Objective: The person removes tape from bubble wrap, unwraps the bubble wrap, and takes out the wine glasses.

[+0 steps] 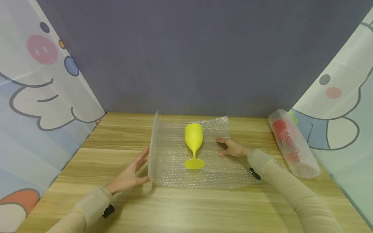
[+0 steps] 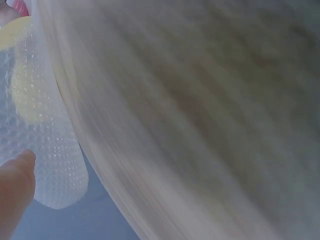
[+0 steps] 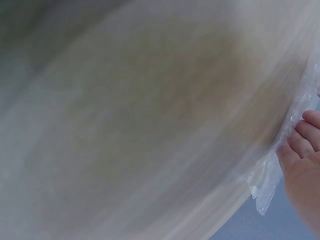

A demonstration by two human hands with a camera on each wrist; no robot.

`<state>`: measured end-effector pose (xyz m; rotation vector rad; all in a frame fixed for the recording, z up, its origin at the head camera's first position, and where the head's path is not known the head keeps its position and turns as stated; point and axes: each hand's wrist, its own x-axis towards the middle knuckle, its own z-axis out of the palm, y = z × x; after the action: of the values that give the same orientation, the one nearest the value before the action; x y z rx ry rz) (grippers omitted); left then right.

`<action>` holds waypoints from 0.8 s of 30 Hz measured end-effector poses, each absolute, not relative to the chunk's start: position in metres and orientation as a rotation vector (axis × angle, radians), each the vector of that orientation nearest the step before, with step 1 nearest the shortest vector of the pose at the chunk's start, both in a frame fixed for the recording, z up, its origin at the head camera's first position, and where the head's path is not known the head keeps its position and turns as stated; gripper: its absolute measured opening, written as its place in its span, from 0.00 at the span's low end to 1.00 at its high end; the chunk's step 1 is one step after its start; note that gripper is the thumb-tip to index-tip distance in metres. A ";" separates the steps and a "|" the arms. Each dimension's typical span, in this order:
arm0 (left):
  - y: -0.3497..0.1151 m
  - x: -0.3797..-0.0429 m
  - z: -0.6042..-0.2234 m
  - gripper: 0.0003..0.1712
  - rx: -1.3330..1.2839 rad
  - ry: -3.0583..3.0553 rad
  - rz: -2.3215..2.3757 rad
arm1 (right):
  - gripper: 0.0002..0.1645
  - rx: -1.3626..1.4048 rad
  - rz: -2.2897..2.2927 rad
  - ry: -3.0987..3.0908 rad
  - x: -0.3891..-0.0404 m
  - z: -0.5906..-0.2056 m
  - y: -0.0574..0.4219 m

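A yellow plastic goblet (image 1: 193, 136) lies on its side on a sheet of bubble wrap (image 1: 172, 155), its round foot towards me. The sheet's left edge stands up off the table. Against that raised edge my left hand (image 1: 128, 176) touches the wrap from outside, thumb and fingers spread apart. In the left wrist view, a fingertip (image 2: 25, 162) shows against the wrap (image 2: 55, 172), with yellow seen through it. My right hand (image 1: 234, 148) rests at the sheet's right side, thumb and fingers extended. The right wrist view shows its fingers (image 3: 300, 145) along the wrap's edge (image 3: 272, 180).
On the right of the wooden table (image 1: 186, 207) lies a bubble-wrapped bundle (image 1: 300, 161) with something red inside. A dark grey panel (image 1: 186, 58) stands behind the table, and cartoon-printed curtains (image 1: 43, 97) hang at both sides.
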<state>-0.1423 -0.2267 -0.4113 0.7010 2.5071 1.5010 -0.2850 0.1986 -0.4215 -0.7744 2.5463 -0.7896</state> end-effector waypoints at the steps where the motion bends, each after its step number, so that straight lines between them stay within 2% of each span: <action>1: -0.228 -0.142 -0.411 0.59 0.693 2.512 1.496 | 0.47 -0.772 -0.790 2.547 -0.285 -0.422 0.199; 24: -0.261 -0.144 -0.415 0.59 0.593 2.598 1.365 | 0.47 -0.738 -0.756 2.563 -0.282 -0.418 0.197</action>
<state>-0.1436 -0.2606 -0.4146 0.5933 2.5983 1.3653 -0.2820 0.1972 -0.4184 -0.7383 2.5626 -0.7564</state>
